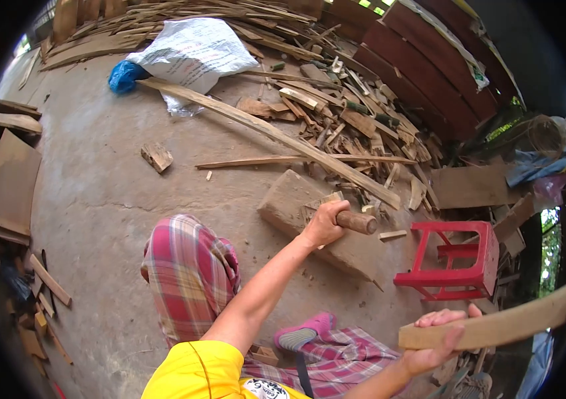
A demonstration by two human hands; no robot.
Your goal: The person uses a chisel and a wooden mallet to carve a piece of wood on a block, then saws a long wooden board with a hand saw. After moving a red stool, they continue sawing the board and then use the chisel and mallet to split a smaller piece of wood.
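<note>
My left hand [325, 225] is wrapped around the thick round wooden handle [357, 222] of a tool, whose working end I cannot make out. It is over a heavy wooden block [289, 203] lying on the floor, with a small pale wood piece [333, 197] beside the fingers. At the lower right, my right hand [439, 336] grips a long, slightly curved wooden plank [502, 330] near its squared end. The plank's far end runs toward the right edge of the view.
A red plastic stool [455, 259] lies on its side at the right. Beyond the block are a long wood strip [263, 136], a heap of wood scraps [362, 123] and a white plastic sack [196, 53]. Stacked boards [10, 179] line the left side.
</note>
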